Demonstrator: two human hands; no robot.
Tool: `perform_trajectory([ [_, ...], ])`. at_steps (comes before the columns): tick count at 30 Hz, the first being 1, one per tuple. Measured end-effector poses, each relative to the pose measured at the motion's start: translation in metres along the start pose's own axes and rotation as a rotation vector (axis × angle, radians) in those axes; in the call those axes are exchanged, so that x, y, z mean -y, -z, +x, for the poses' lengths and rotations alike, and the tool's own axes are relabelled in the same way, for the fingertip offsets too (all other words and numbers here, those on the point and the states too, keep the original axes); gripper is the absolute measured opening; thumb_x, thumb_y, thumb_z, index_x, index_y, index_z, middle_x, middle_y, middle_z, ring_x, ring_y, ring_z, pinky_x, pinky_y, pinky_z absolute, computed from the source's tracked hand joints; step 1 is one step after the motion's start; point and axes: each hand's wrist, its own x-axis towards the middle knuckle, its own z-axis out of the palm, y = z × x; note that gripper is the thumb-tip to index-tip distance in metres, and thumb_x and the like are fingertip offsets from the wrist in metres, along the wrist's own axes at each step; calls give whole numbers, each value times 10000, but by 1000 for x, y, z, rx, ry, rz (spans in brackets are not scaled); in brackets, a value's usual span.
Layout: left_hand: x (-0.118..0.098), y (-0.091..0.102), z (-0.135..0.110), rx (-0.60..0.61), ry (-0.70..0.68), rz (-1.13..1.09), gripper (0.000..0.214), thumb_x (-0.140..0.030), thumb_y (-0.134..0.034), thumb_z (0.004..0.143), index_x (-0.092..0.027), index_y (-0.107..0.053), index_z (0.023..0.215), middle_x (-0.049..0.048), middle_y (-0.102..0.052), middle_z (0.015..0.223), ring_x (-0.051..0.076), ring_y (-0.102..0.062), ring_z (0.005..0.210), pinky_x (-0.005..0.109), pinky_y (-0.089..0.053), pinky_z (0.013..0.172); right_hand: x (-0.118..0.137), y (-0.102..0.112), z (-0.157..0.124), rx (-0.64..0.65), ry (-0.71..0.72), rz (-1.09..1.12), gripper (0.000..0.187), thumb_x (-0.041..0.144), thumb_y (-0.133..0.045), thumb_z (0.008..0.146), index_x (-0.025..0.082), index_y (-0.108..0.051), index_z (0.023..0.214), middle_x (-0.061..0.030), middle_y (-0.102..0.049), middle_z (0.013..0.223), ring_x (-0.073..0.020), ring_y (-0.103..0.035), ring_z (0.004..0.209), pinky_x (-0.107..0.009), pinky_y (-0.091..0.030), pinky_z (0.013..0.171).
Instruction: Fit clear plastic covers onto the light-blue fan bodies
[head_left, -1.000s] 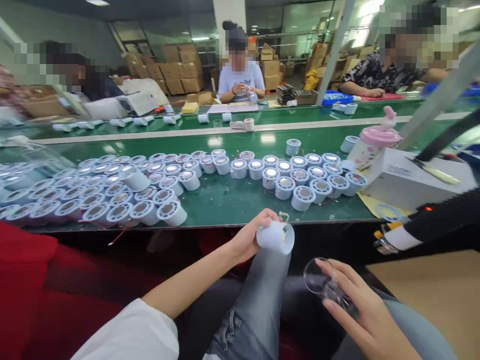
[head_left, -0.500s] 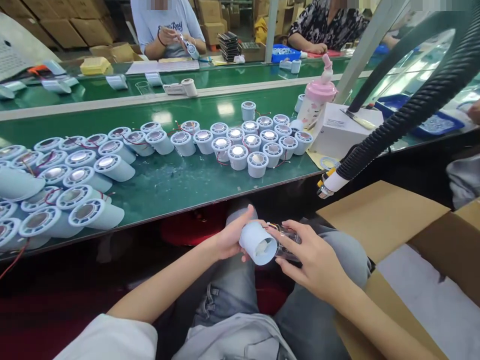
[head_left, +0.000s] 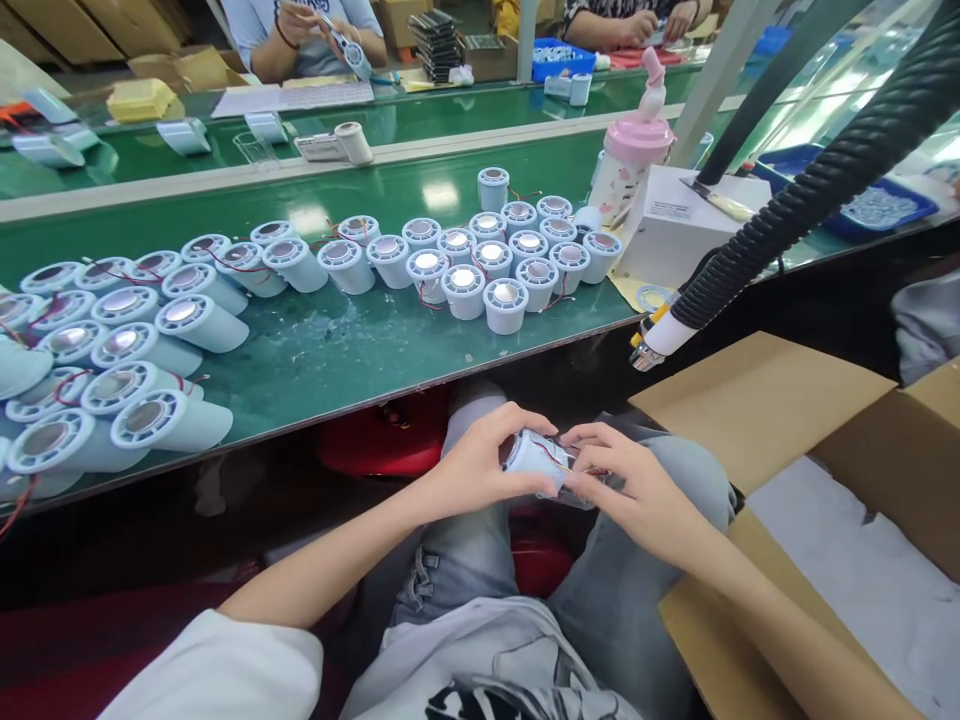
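Over my lap, my left hand [head_left: 480, 462] grips a white cylindrical housing [head_left: 534, 458] with thin red wires on it. My right hand [head_left: 630, 490] closes on a clear plastic cover [head_left: 592, 484] that is pressed against the housing's right end. Both hands meet just below the edge of the green table [head_left: 337, 350]. Many more white housings [head_left: 480, 260] with shiny round tops lie and stand in rows on the table, from the far left to the centre.
An open cardboard box [head_left: 825, 500] stands at my right. A black corrugated hose [head_left: 787, 210] hangs over the table's right end, beside a white box [head_left: 675, 225] and a pink bottle [head_left: 634, 150]. Other people work across the far bench.
My hands came together: the right hand brought the clear cover up to the housing held in the left. The view tilted down and to the right.
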Motion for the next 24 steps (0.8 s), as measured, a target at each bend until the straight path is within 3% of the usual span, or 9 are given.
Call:
perform_trajectory([
  [4,17,-5,-2,15,-46,-22,629,-449,-855,583,-277,-684,1163,73,-545,1054,241,-551,1006,355,-446,913,-3,0,0,-93,-97,216,318,349,-604,873,187,-603,599,-86,-621,1029,-229,-612,937,-305,-511,690],
  [7,19,-6,-3,53,-49,-67,623,-401,-862,589,-281,-682,1174,109,-536,1253,298,-509,1180,413,-407,1021,-8,-1,1,-171,-144,376,297,339,-703,799,186,-583,576,-75,-657,1003,-227,-616,922,-305,-517,709],
  [9,15,-6,-3,115,0,-162,652,-375,-835,643,-273,-626,1251,117,-552,1303,299,-520,1205,396,-452,985,-9,-1,1,-199,-187,490,286,355,-726,787,186,-611,586,-70,-678,1001,-216,-626,890,-308,-524,716],
  [12,7,-6,-5,168,122,-345,666,-336,-799,699,-244,-555,1312,111,-604,1241,260,-604,1088,341,-524,873,-11,1,2,-202,-209,619,303,384,-721,800,193,-639,580,-74,-701,1012,-234,-645,938,-320,-547,727],
  [15,5,-8,-6,137,227,-560,660,-286,-800,697,-227,-527,1295,103,-595,1228,233,-621,1036,337,-539,852,-12,4,0,-126,-59,495,120,345,-748,782,228,-721,781,-71,-673,1189,-278,-602,1139,-396,-534,904],
  [18,5,-7,-8,138,294,-719,658,-287,-783,722,-247,-484,1307,105,-582,1205,216,-629,955,316,-571,714,-13,8,-4,-76,143,140,332,273,-749,777,261,-683,1102,-73,-584,1348,-294,-540,1245,-470,-444,1052],
  [20,5,-5,-10,165,309,-733,676,-306,-774,736,-266,-464,1336,109,-575,1215,209,-636,906,298,-567,653,-14,9,-6,-68,208,9,321,265,-713,812,249,-653,1127,-86,-580,1351,-295,-543,1245,-474,-444,1057],
  [24,1,1,-11,168,220,-622,724,-300,-798,713,-279,-489,1368,101,-554,1324,242,-620,1065,327,-537,850,-17,10,-8,-8,193,107,314,292,-692,846,244,-593,1140,-97,-577,1340,-281,-542,1242,-444,-494,1017],
])
